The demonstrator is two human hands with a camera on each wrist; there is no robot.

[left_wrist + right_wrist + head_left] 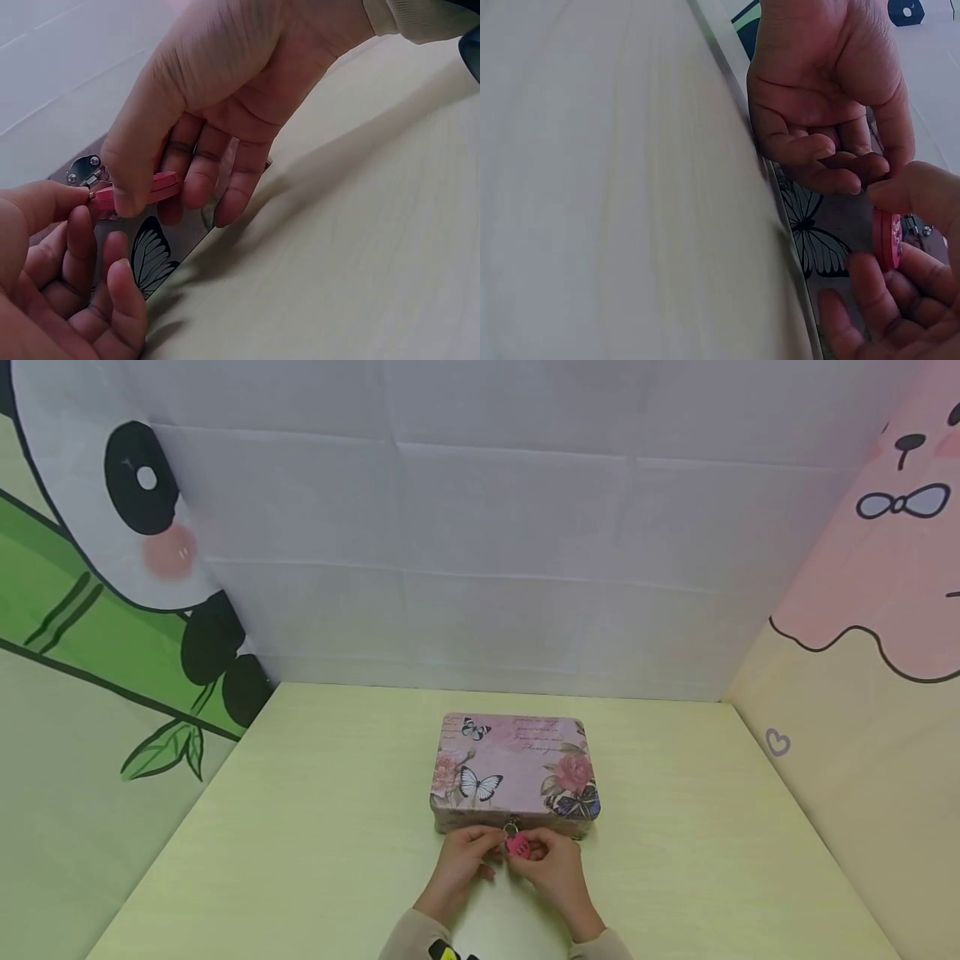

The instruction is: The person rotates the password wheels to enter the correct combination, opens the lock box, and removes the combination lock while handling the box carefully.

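Note:
A pink padlock [519, 846] with small dials on its face is at the front of a flower-and-butterfly tin box [517, 764]. Its metal shackle [511, 828] sits at the box's clasp; whether it is locked is hard to make out. My right hand [558, 868] pinches the padlock's body between thumb and fingers, as the right wrist view shows on the padlock [889, 238]. From the other side, my left hand [459, 862] pinches the padlock's end with thumb and index fingertips; its other fingers curl loosely. The box lid is closed.
The box stands on a pale yellow table [315, 827]. Behind rises a white cloth backdrop [510, 568]. Printed side panels flank the table, with a panda and bamboo [90, 585] at left and a pink figure [892, 577] at right.

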